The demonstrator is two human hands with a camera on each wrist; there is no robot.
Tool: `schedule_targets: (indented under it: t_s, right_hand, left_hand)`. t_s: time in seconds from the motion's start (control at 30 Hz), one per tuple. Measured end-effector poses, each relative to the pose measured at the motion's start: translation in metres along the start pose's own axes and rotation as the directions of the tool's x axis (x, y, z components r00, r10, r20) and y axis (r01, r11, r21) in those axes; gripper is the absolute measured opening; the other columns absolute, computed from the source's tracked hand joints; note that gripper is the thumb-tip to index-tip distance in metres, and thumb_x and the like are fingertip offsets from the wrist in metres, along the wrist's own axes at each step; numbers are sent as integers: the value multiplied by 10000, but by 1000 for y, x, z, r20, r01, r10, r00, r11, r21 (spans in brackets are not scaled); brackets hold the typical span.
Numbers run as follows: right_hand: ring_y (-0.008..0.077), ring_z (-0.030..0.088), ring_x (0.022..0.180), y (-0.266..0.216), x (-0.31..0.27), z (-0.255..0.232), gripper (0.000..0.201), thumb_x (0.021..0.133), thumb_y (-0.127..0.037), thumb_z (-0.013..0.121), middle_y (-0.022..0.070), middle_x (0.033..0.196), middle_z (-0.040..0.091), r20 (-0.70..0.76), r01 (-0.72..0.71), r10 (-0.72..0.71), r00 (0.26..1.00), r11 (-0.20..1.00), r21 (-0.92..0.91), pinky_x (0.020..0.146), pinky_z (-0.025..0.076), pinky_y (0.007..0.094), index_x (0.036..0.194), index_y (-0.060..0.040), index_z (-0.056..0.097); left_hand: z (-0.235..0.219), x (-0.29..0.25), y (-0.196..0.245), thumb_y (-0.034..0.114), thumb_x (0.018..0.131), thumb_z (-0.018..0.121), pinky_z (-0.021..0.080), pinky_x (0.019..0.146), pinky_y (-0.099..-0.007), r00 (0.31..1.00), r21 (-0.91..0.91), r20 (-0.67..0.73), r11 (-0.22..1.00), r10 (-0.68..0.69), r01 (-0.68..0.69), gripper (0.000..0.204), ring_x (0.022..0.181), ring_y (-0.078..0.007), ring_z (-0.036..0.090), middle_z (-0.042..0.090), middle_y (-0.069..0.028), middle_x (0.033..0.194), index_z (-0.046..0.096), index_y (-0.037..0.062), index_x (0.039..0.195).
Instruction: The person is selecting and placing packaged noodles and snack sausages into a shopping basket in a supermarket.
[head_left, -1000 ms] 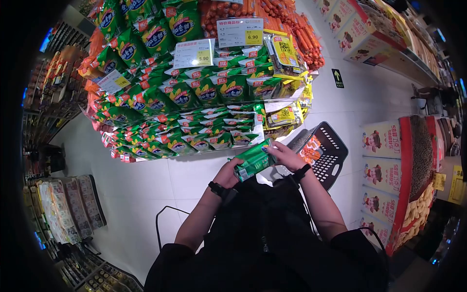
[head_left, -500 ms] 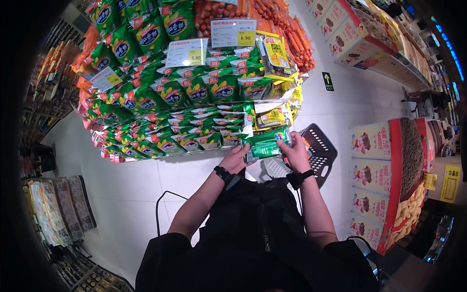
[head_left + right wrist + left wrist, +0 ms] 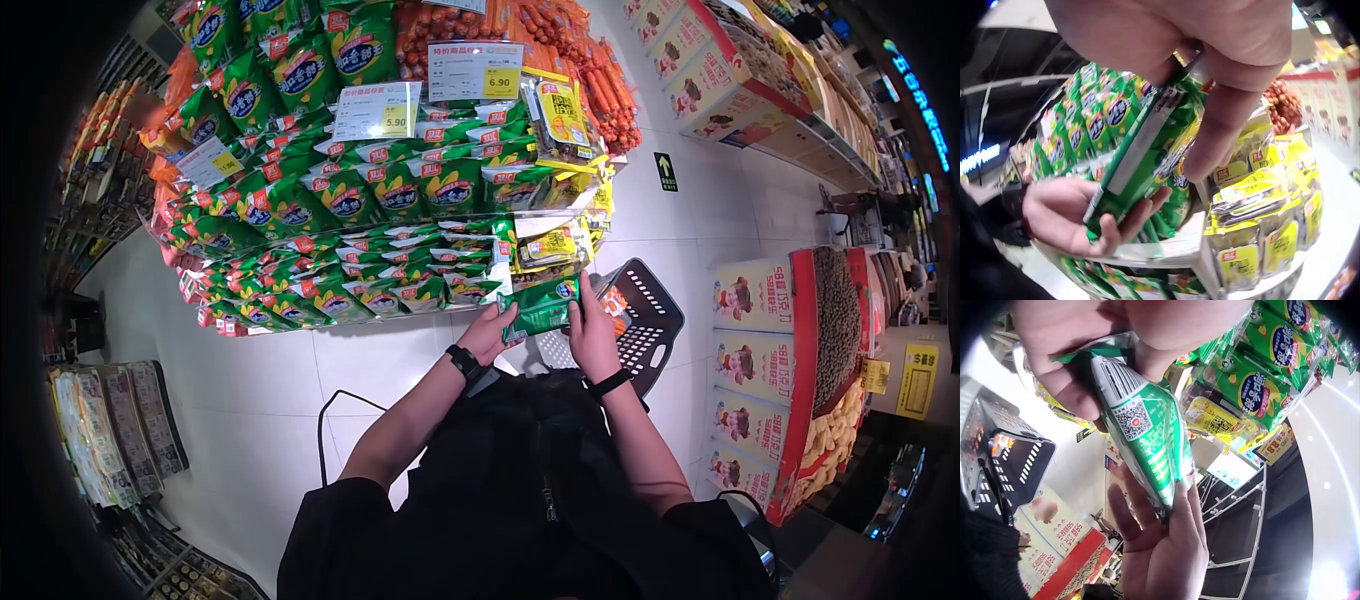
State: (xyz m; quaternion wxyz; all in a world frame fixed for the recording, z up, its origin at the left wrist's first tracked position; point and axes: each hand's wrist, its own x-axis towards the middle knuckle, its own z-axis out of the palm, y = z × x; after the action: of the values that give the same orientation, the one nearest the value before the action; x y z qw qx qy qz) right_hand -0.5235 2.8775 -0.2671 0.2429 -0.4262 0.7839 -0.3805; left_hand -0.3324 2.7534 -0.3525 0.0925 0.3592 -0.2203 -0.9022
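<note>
Between my two hands is a green plastic packet (image 3: 540,308), printed with a barcode and QR code (image 3: 1132,420) that show in the left wrist view. My left hand (image 3: 487,335) pinches its left end, thumb on the near face. At the other end my right hand (image 3: 594,335) holds the packet between thumb and fingers. The right wrist view shows a pale strip (image 3: 1141,150) along the packet's back. Similar green packets (image 3: 395,185) stand in rows on the display just beyond my hands.
A dark shopping basket (image 3: 668,290) with orange packs in it is at the right, beyond my right hand. Yellow packets (image 3: 548,246) and red-orange sausages (image 3: 590,85) share the display, under price signs (image 3: 475,72). Printed cartons (image 3: 750,370) line the right side.
The packet has moved up and away from my body, toward the shelf edge, and tilts less. Both hands keep hold of it, with the right fingers now reaching along its end. The view has swung slightly right.
</note>
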Motion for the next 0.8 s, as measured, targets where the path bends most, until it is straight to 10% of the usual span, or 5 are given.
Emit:
schedule_targets:
  t_s: [0.07, 0.13, 0.3, 0.63, 0.8]
  right_hand:
    - [300, 765, 1052, 12, -4, 3, 628, 1136, -138, 536, 290, 1265, 712, -79, 97, -113, 990, 979, -182, 825, 629, 436, 1725, -96, 321]
    - [244, 751, 1063, 2, -7, -1, 625, 1138, -148, 550, 225, 1332, 695, -35, -114, 128, 991, 956, 270, 804, 657, 393, 1721, -90, 331]
    - [185, 744, 1103, -12, -8, -31, 565, 1118, -238, 652, 107, 1357, 661, 193, -381, 469, 862, 348, 857, 784, 706, 342, 1625, -61, 474]
    - [151, 769, 1027, 34, -21, -34, 312, 1136, -310, 635, 42, 1216, 741, 285, -477, 453, 845, 396, 785, 742, 693, 327, 1349, -83, 627]
    - [326, 670, 1284, 84, -28, -11, 947, 987, -190, 802, 214, 1504, 562, 126, -304, 292, 948, 715, 630, 1023, 599, 411, 1717, -48, 216]
  left_hand:
    - [1, 7, -5, 327, 1163, 593, 560, 868, -353, 1000, 6, 10, 1000, -9, 8, 258, 1057, -104, 670, 693, 56, 1248, 588, 229, 1401]
    - [0, 13, -9, 325, 1165, 588, 567, 882, -363, 1000, 36, 18, 999, -3, 2, 272, 1080, -109, 675, 694, 51, 1271, 579, 226, 1418]
    - [-4, 26, -6, 332, 1173, 567, 582, 965, -393, 996, 112, 64, 991, 64, -71, 349, 1187, -141, 696, 701, 9, 1361, 540, 197, 1494]
    - [47, -2, 17, 330, 1165, 580, 638, 954, -395, 996, 153, 47, 985, 76, -83, 362, 1105, -170, 738, 730, -44, 1274, 615, 60, 1404]
    - [72, -23, 26, 272, 1162, 567, 691, 843, -360, 981, 460, -58, 877, 184, -137, 318, 989, -175, 776, 752, -66, 1167, 652, 11, 1324]
